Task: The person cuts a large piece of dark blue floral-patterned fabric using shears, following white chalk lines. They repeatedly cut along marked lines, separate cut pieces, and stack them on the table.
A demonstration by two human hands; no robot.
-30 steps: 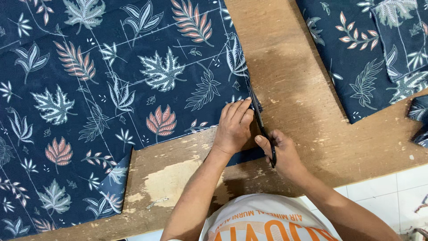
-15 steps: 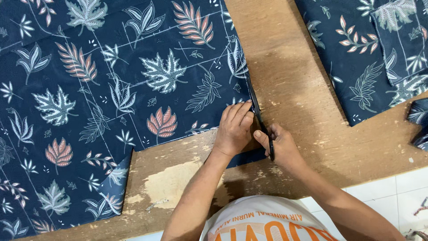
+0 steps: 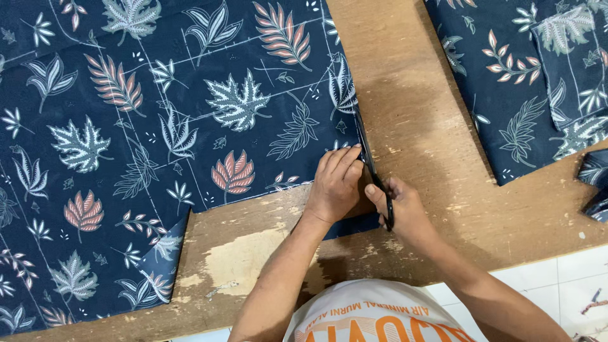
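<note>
A dark blue cloth (image 3: 190, 126) printed with leaves lies spread over a wooden table (image 3: 411, 95). My left hand (image 3: 335, 183) presses flat on the cloth's right edge, fingers together. My right hand (image 3: 402, 212) grips black scissors (image 3: 370, 164), whose blades point away from me along that right edge of the cloth. A narrow strip of the cloth (image 3: 351, 225) shows between and below the two hands.
More pieces of the same leaf-print cloth (image 3: 525, 88) lie on the table at the upper right, with a small folded bit (image 3: 595, 183) at the right edge. Bare worn wood runs between the two cloths. White floor tiles (image 3: 576, 278) show at the lower right.
The scissors and my right hand have moved forward along the cloth's right edge. My left hand has crept up a little with them.
</note>
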